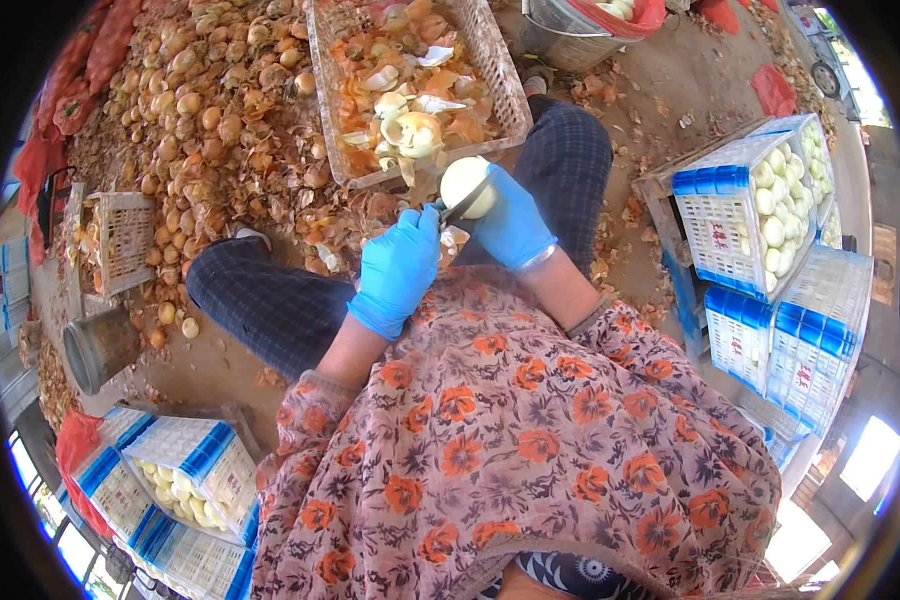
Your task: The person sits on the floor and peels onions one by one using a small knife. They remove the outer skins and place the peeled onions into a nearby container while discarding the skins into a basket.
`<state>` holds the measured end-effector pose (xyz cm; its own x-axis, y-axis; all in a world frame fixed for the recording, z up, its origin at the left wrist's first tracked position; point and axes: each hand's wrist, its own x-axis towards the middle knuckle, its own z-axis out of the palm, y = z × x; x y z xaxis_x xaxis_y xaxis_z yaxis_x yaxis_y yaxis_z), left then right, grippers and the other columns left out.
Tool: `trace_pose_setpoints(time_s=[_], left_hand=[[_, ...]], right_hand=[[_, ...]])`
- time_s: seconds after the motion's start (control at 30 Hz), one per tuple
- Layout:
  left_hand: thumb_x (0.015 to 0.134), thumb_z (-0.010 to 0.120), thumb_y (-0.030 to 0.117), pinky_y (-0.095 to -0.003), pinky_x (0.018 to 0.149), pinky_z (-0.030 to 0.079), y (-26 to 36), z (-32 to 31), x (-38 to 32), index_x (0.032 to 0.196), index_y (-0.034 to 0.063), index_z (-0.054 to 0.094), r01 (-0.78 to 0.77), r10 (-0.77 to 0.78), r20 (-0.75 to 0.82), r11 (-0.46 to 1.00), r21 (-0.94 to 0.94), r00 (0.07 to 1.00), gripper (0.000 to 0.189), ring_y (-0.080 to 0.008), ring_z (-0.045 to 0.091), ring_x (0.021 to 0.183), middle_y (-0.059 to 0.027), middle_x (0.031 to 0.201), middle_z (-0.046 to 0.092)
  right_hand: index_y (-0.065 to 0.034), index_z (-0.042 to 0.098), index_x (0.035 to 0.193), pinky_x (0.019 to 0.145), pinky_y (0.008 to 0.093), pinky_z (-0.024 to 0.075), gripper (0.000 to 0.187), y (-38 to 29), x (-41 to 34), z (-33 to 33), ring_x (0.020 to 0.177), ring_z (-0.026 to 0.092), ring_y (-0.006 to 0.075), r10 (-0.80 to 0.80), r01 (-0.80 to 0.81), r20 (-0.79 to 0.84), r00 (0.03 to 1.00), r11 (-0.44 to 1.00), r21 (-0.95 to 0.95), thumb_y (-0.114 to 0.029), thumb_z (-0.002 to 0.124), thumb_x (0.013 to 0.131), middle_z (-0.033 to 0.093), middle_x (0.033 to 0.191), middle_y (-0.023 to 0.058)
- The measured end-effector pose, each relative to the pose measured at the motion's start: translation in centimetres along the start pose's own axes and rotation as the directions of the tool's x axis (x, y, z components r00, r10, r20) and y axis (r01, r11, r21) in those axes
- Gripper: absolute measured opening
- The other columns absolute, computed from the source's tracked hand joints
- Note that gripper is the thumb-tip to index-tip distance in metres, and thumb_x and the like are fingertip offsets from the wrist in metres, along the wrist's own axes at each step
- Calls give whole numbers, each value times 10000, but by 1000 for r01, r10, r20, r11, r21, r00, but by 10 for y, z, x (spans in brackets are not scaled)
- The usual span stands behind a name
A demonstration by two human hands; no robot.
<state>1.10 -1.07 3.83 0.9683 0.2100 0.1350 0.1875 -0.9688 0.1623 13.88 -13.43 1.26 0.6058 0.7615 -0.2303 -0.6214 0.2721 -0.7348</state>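
My left hand (399,274), in a blue glove, is closed on the handle of a knife (466,202). The blade lies across the face of a pale peeled onion (461,182). That onion is held by my right hand (511,217), also blue-gloved, with its fingers at the onion's right side. Just beyond both hands is a plastic crate (514,120) containing onion skins (450,82) and pale peeled pieces. Loose skins lie on the ground between my knees.
Unpeeled onions (210,118) are heaped at the upper left. A metal bucket (562,37) with a red liner stands beyond the crate. Crates of peeled onions are stacked at right (720,217) and lower left (195,457). Another bucket (105,349) lies tipped at left.
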Motion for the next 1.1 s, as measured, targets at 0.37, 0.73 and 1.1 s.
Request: trace_pose_setpoints(time_s=[0.37,0.73,1.1], left_hand=[[827,562,79,-295,482,508,5,13,17,1000,54,536,25,-27,7,980,199,1000,176,-173,630,611,-59,800,536],[840,562,95,-341,505,511,-11,23,20,932,46,555,57,-59,56,998,31,997,105,-224,645,637,-85,787,583],[922,576,139,-364,550,500,-24,34,7,996,2,639,106,-280,-248,833,-542,927,169,-283,641,619,-134,745,654]], right_hand=[[-42,421,1328,1037,479,402,453,-4,9,5,1204,495,301,320,-182,-213,923,852,490,-332,460,982,487,1313,160],[21,436,1310,1031,459,424,521,0,13,-20,1174,530,306,100,-80,-71,992,968,237,-247,610,897,528,1270,182],[-43,420,1332,925,471,516,547,-26,20,-12,1146,539,348,174,-99,-90,981,836,540,-417,524,947,507,1285,181]])
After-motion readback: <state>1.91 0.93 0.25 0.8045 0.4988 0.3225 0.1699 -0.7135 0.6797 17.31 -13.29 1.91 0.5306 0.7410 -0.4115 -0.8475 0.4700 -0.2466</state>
